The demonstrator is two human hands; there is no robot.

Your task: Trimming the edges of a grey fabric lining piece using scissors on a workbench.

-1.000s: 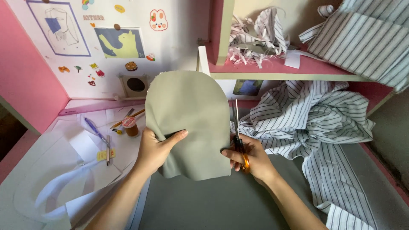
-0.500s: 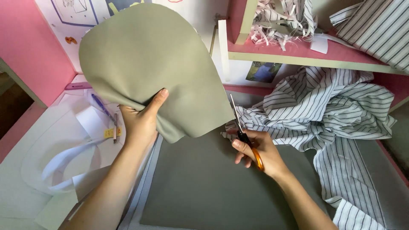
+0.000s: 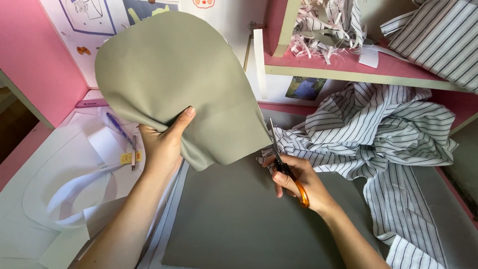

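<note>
We are pinching the grey-green fabric piece (image 3: 174,79) up off the counter (image 3: 234,219) in our left hand (image 3: 162,144), its lower right edge lying just left of the upright scissors (image 3: 283,162) that our right hand (image 3: 294,182) is gripping.

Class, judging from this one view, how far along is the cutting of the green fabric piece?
Looks done: the sage-green fabric piece already has a smooth rounded outline along its top and sides. In hand: the left hand holds it lifted off the grey mat, thumb on its face, while the right hand keeps the orange-handled scissors at its lower right corner. Left: apparently that bottom edge; how much cannot be told.
</note>
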